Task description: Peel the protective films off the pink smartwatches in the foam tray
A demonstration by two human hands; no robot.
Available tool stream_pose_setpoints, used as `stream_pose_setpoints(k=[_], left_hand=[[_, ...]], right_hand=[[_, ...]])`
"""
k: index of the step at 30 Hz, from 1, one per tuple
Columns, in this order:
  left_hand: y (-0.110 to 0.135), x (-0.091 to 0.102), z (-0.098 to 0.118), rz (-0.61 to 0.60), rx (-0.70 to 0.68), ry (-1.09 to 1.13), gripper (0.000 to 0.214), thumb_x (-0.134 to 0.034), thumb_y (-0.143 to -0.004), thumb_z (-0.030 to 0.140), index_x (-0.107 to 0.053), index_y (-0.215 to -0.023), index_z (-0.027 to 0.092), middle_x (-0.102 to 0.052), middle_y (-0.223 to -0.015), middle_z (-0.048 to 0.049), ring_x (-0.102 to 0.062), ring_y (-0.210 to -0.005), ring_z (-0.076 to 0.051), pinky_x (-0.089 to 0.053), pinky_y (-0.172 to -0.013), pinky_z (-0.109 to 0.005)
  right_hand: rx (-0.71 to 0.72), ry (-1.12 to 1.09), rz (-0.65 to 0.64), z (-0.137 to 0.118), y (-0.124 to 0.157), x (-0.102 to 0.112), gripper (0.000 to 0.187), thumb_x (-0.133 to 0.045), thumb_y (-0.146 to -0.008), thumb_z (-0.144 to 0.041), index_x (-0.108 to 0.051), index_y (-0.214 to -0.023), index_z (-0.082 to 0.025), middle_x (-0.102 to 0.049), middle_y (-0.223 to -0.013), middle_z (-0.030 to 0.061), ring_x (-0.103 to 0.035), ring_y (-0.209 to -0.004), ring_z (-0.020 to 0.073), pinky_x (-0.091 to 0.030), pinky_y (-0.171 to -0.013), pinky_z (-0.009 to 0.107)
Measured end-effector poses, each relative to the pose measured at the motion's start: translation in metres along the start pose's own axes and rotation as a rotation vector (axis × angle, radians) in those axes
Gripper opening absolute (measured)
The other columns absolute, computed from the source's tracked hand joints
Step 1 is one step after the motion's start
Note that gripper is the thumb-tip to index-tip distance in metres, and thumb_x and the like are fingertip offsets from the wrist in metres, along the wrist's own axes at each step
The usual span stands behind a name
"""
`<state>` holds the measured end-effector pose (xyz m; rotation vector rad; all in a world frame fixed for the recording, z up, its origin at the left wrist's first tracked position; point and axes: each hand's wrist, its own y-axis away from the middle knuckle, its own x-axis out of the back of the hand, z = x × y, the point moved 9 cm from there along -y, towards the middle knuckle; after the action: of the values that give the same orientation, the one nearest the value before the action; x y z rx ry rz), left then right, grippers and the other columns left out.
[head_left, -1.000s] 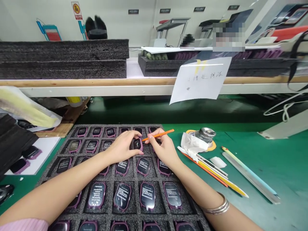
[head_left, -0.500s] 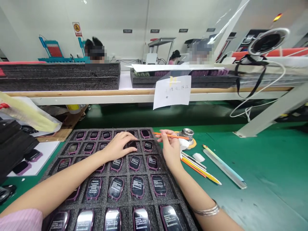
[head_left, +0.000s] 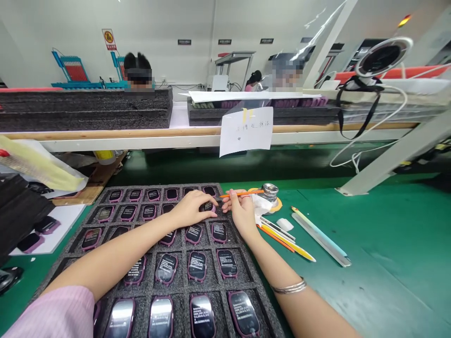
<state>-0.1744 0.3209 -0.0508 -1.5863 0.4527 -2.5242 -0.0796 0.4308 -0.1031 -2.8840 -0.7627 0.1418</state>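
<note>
My left hand [head_left: 193, 208] is over the second row from the back of a black foam tray [head_left: 225, 211]. Its thumb and fingers close around a purple-framed smartwatch [head_left: 208, 206] in the right-hand column. Just to the right, my right hand [head_left: 241, 213] pinches a thin orange stick [head_left: 243, 194], whose tip points left toward that watch. White tissue [head_left: 260, 204] shows beside the right hand; whether the hand holds it, I cannot tell. Several more smartwatches [head_left: 197, 266] lie face up in the tray's compartments, many with white text lit on dark screens.
Right of the tray are a metal-topped container [head_left: 270, 190], several pens [head_left: 292, 244], a white wad [head_left: 284, 224] and a long ruler-like strip [head_left: 320, 237]. Ahead runs a shelf [head_left: 141, 141] with a hanging paper note [head_left: 246, 131]. Two watches [head_left: 31, 241] lie on white paper at left.
My left hand has moved right, from a neighbouring watch to the one in the right-hand column. My right hand still holds the orange stick. The view has shifted slightly.
</note>
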Motion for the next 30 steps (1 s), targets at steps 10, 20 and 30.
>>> stream_pose_setpoints(k=[10,20,30], left_hand=[[0.003,-0.005,-0.018,0.066,0.201,0.127,0.064,-0.085,-0.073,0.04,-0.054,-0.126,0.018,-0.068,-0.116,-0.0099,-0.063,-0.113,-0.029,-0.047,-0.099,-0.045],[0.002,-0.009,-0.02,0.064,0.166,0.158,0.061,-0.084,-0.074,0.037,-0.054,-0.124,0.021,-0.068,-0.117,-0.0089,-0.063,-0.114,-0.028,-0.046,-0.102,-0.046],[0.004,0.009,0.04,0.053,-0.09,0.096,0.021,-0.059,-0.095,0.04,-0.069,-0.106,0.024,-0.067,-0.112,-0.0074,-0.059,-0.112,-0.025,-0.043,-0.106,-0.044]], right_hand=[[-0.061,0.067,-0.1,0.016,-0.003,-0.01,0.026,-0.058,-0.1,-0.039,-0.063,-0.103,-0.014,-0.063,-0.081,-0.0012,-0.058,-0.058,0.0079,-0.051,-0.052,0.022],[-0.024,0.088,-0.12,0.01,0.002,-0.012,0.026,-0.059,-0.1,-0.038,-0.063,-0.108,-0.014,-0.065,-0.088,0.0008,-0.061,-0.064,0.0096,-0.054,-0.056,0.024],[-0.017,0.017,-0.095,-0.017,-0.003,0.001,0.028,-0.058,-0.1,-0.04,-0.063,-0.108,-0.014,-0.065,-0.087,0.0007,-0.061,-0.064,0.0099,-0.054,-0.057,0.025]])
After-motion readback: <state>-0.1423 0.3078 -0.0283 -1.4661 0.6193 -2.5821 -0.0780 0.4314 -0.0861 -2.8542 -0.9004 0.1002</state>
